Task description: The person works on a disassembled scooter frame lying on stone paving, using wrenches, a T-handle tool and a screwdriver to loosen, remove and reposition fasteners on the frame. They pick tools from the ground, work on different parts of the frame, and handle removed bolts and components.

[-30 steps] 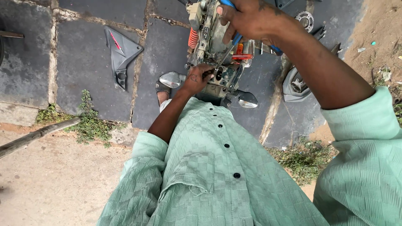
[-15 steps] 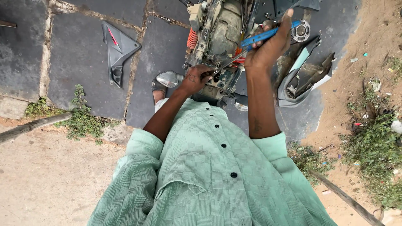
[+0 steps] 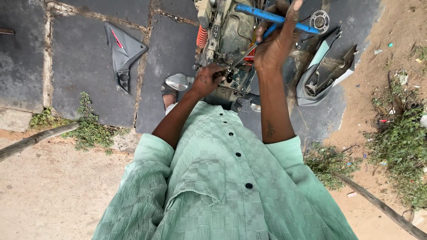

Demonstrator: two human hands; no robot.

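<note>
A grimy motorcycle engine (image 3: 229,35) with an orange spring (image 3: 202,36) at its left stands on dark stone slabs just ahead of me. My right hand (image 3: 275,42) is raised over the engine, gripping a blue-handled T-shaped wrench (image 3: 271,18) whose metal shaft slants down and left into the engine. My left hand (image 3: 207,80) sits low on the engine's near side, fingers curled at the spot where the shaft's tip meets the casing.
A grey side panel (image 3: 122,53) lies on the slabs to the left. A chrome mirror (image 3: 177,81) is beside my left hand. A sprocket (image 3: 319,20) and grey-teal body panels (image 3: 324,71) lie to the right. Weeds, sandy ground, a wooden pole (image 3: 35,140).
My right hand has risen and shifted left over the engine, carrying the blue wrench upward. The left hand stays at the engine's near side. The view shifted slightly.
</note>
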